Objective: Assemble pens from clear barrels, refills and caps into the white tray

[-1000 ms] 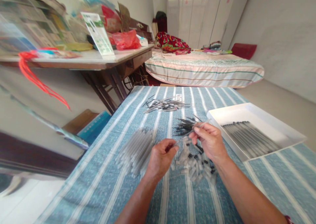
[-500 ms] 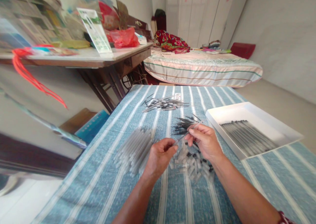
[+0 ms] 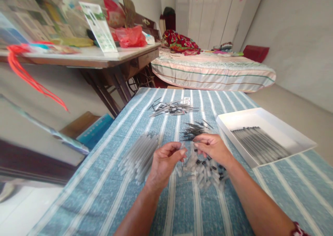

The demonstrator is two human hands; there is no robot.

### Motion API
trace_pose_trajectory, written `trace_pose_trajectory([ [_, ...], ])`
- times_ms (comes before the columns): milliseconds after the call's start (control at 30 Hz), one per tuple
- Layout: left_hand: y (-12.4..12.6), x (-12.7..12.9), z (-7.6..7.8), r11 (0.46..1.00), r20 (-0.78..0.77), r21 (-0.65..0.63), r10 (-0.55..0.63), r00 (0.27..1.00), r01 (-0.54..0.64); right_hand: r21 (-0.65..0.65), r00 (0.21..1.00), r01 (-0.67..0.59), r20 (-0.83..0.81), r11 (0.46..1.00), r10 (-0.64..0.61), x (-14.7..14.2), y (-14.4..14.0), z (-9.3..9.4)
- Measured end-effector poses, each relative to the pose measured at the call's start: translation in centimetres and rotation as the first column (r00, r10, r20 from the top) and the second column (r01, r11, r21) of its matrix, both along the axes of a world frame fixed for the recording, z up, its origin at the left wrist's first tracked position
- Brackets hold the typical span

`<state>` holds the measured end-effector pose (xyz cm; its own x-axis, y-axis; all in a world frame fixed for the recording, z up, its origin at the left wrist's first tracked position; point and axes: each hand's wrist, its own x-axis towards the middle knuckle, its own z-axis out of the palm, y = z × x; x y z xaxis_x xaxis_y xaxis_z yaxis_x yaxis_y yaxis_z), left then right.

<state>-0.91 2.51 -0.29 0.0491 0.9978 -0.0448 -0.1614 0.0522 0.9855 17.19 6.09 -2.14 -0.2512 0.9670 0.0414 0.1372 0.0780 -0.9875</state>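
- Pinching a small translucent piece (image 3: 182, 146), left hand (image 3: 166, 159) has thumb and forefinger drawn close; piece sits at the fingertips, partly hidden.
- Right hand (image 3: 212, 148) just across from it, thumb and forefinger nearly together; cannot tell what, if anything, lies between them. Fingertips of the two hands near each other, apart.
- Below both hands, on the surface (image 3: 182, 208) with its blue-and-white striped cloth: loose heap of short clear pieces (image 3: 208, 175), some with black bands or ends.
- Left of that heap, beside the left hand: thick bundle of translucent tubes (image 3: 142, 156), lying roughly parallel, blurred in places.
- Just beyond the right hand: pile of thin black sticks (image 3: 194, 130), ends fanned toward several sides.
- Farther off: mixed scatter of slim dark and pale pieces (image 3: 174, 108); printed slip (image 3: 187, 100) next to it, only partly readable.
- At right on the cloth: shallow white box (image 3: 251, 120), open on top, holding a row of dark-filled tubes (image 3: 260, 144) side by side.
- Beyond the surface: bed (image 3: 213, 71) with striped cover, red patterned fabric (image 3: 179, 42) on it.
- Upper left: side stand carrying an upright printed card (image 3: 99, 28) and red plastic bag (image 3: 131, 36).
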Motion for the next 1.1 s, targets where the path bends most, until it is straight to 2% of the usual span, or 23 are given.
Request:
trace_pose_trajectory([
  [133,0.1,-0.1,-0.1,1.0,0.044,-0.006,0.027,0.999,-0.026,0.002,0.98,0.027,0.196,1.0,-0.027,1.3,0.7,-0.4],
  [267,0.1,0.1,-0.3,1.0,0.102,0.008,0.029,0.994,-0.03,0.084,0.933,-0.035,0.36,0.996,0.002,2.4,1.2,-1.0],
  [400,0.1,0.2,-0.5,1.0,0.146,0.02,0.012,0.989,-0.015,0.096,0.877,-0.082,0.48,0.992,0.026,3.2,1.3,-1.3],
  [567,0.1,0.1,-0.7,0.999,0.149,0.04,-0.03,0.988,0.024,0.091,0.767,-0.123,0.641,0.988,0.037,2.9,1.2,-0.9],
  [733,0.1,0.1,-0.7,0.998,0.145,0.038,-0.062,0.987,0.057,0.143,0.667,-0.195,0.745,0.97,0.024,1.5,0.7,-0.2],
  [800,0.1,0.1,-0.7,0.997,0.142,0.041,-0.076,0.987,0.071,0.153,0.594,-0.229,0.805,0.961,0.013,0.9,0.5,0.2],
  [967,0.0,0.1,-0.8,0.995,0.132,0.043,-0.093,0.987,0.088,0.113,0.319,-0.263,0.947,0.958,-0.024,-0.4,0.0,0.8],
  [1100,0.0,0.1,-1.0,0.995,0.13,0.036,-0.094,0.987,0.09,0.094,0.213,-0.275,0.976,0.957,-0.035,-0.8,-0.1,0.5],
])
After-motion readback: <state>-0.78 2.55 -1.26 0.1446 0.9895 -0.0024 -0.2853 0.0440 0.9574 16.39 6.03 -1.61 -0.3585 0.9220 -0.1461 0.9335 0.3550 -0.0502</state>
